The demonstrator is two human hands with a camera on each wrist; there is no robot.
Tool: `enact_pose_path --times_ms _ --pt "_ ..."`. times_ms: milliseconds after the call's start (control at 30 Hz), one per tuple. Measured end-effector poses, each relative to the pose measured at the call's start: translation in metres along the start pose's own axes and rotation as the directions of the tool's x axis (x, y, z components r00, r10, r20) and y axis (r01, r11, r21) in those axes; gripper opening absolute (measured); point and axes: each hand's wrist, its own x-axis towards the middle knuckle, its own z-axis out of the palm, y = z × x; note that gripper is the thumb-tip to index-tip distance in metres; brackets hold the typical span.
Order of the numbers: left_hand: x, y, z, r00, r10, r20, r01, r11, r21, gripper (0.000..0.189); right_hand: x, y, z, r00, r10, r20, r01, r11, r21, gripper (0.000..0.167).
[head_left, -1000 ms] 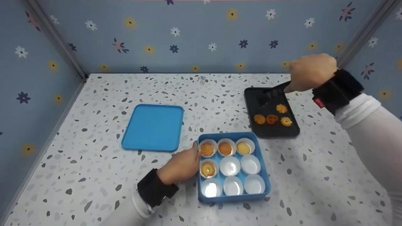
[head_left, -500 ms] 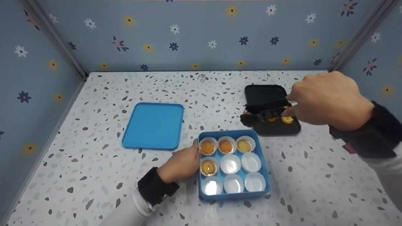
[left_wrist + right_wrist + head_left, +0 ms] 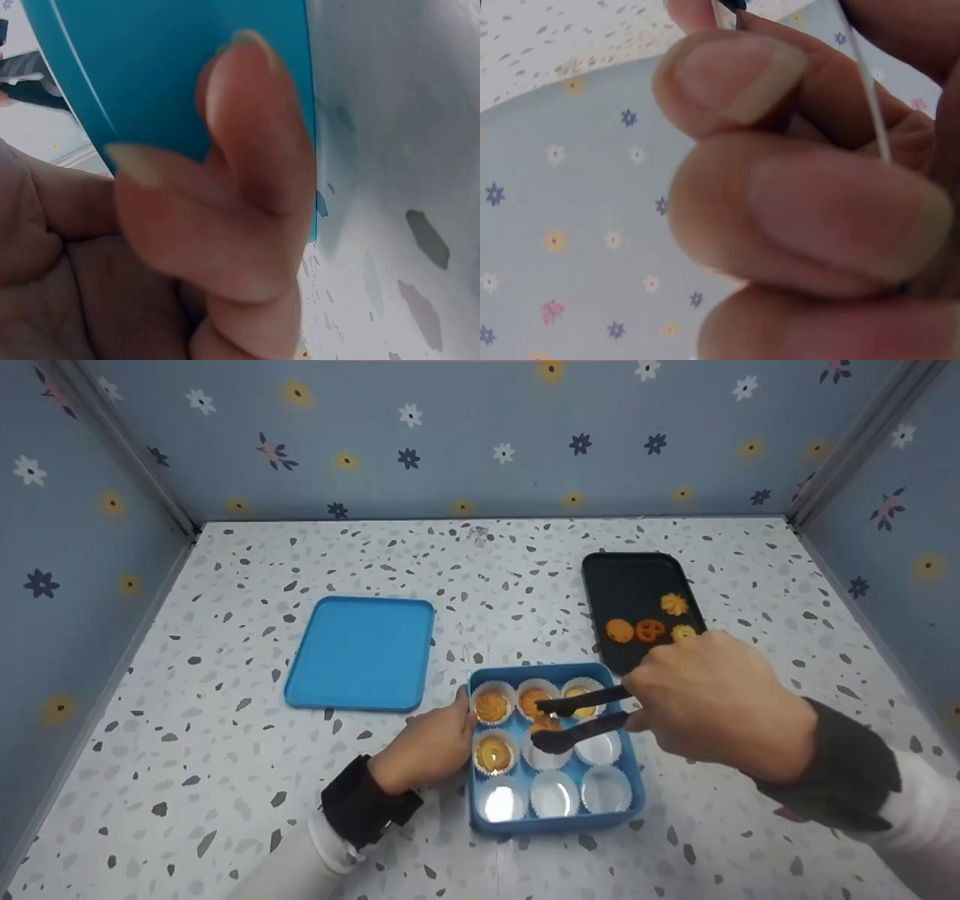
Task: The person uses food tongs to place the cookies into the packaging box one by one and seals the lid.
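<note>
Head view: I look forward and down from above the near side of the speckled tabletop (image 3: pixel 247 765), far enough back to include the left hand (image 3: pixel 427 746), the right hand (image 3: pixel 718 706) and the flowered wall (image 3: pixel 480 427). Left wrist view: at close range, I face the side of the blue box (image 3: pixel 161 82) past that hand's fingers. Right wrist view: very close, I face the wall past fingertips. Head and left wrist share the box; head and right wrist, the wall.

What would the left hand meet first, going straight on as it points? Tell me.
The blue box: the left hand is right at its left side, so going on would likely press into that wall. Exact finger contact is hard to judge.
</note>
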Motion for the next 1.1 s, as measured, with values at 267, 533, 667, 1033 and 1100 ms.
enact_pose_path --times_ms 267,533,667,1033,1100 --pt "-0.001 0.002 -0.001 1.0 0.003 -0.001 -0.003 1.0 0.019 0.06 0.002 -0.017 0.014 0.999 -0.037 -0.004 0.037 0.998 -0.051 0.043" --pt "-0.001 0.003 -0.001 1.0 -0.01 0.005 0.01 1.0 0.009 0.061 0.007 -0.026 0.021 0.997 -0.074 -0.02 0.071 0.99 -0.126 0.044" --pt "-0.001 0.003 0.0 1.0 -0.015 0.003 0.015 1.0 0.004 0.061 0.008 -0.03 0.022 0.996 -0.083 -0.038 0.077 0.986 -0.151 0.044" --pt "-0.001 0.001 0.0 1.0 0.01 -0.014 -0.009 1.0 0.015 0.059 0.009 -0.032 0.026 0.99 -0.1 -0.099 0.087 0.988 -0.129 0.037" --pt "0.0 0.0 0.0 1.0 0.011 -0.016 -0.011 1.0 0.016 0.059 0.008 -0.03 0.025 0.989 -0.097 -0.109 0.083 0.988 -0.127 0.037"
